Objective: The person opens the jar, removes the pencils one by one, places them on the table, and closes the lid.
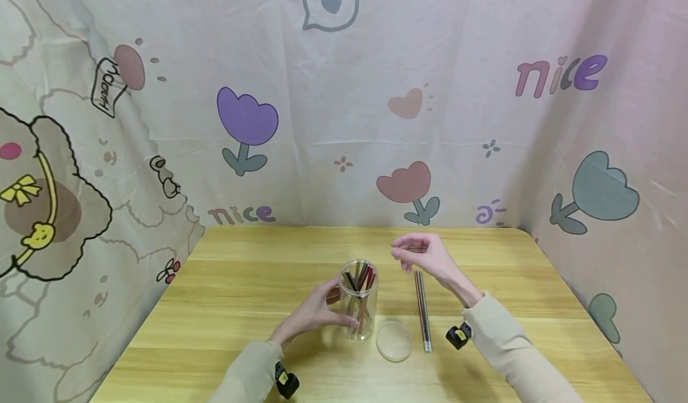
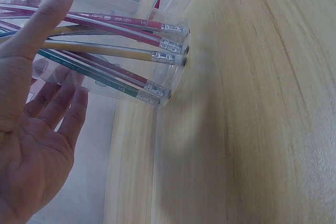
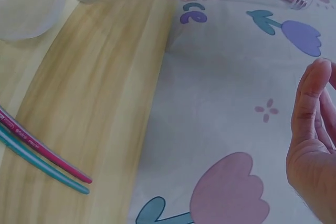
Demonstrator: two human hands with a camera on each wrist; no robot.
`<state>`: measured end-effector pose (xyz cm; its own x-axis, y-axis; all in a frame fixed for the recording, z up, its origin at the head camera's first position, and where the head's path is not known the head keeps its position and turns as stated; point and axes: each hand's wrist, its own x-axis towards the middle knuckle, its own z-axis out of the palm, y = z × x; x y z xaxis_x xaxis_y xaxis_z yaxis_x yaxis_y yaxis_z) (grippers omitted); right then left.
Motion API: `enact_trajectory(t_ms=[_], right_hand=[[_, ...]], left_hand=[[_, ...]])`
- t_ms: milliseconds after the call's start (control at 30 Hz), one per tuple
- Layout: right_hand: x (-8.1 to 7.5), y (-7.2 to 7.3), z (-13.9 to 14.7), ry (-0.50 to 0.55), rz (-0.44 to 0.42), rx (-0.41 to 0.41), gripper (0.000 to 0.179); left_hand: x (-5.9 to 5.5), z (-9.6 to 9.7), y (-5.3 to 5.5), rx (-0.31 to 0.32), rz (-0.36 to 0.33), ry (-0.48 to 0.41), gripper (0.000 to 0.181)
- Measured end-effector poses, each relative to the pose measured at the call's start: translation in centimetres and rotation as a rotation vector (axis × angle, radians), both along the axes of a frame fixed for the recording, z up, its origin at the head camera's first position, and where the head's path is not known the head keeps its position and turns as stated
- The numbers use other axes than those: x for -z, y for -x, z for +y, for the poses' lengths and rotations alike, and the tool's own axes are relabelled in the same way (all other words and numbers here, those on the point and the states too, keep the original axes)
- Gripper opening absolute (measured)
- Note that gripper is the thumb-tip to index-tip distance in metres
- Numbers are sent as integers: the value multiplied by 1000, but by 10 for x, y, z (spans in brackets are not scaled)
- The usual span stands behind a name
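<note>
My left hand (image 1: 317,308) grips a clear plastic jar (image 1: 369,319) that stands upright, thumb across its near side and fingers around the left. Several pencils (image 2: 123,51) lean inside it, eraser ends at the bottom; red, yellow and green ones show in the left wrist view. Over the table, right of the jar and higher than its rim, hovers my right hand (image 1: 430,260). Its thumb and fingers are loosely bent, with nothing seen between them. Below it, a red pencil (image 3: 50,153) and a green pencil (image 3: 42,161) lie side by side on the table.
A round clear lid (image 1: 394,341) lies flat between the jar and the two loose pencils. The wooden table (image 1: 215,307) ends at a patterned cloth backdrop (image 1: 333,104) behind, with more cloth on both sides. Each wrist carries a small black camera (image 1: 458,335).
</note>
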<state>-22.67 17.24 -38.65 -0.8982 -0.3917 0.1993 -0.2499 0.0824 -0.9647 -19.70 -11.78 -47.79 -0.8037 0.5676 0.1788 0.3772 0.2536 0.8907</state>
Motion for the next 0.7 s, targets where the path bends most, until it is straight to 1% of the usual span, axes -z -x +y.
enact_trajectory(t_ms=[133, 267, 400, 533, 700], right_hand=[[-7, -1, -4, -11, 4, -23, 14], [-13, -4, -11, -33, 15, -59, 19], [-18, -6, -18, -66, 34, -94, 21], [-22, -8, -24, -97, 31, -123, 21], [-24, -8, -34, -161, 36, -135, 20]], left_hand=[[0, 0, 2, 2, -1, -4, 85], [0, 1, 2, 16, -2, -8, 85], [-1, 1, 3, 15, -10, -17, 86], [-2, 1, 2, 13, -13, -20, 86], [-1, 1, 1, 20, -9, -20, 87]])
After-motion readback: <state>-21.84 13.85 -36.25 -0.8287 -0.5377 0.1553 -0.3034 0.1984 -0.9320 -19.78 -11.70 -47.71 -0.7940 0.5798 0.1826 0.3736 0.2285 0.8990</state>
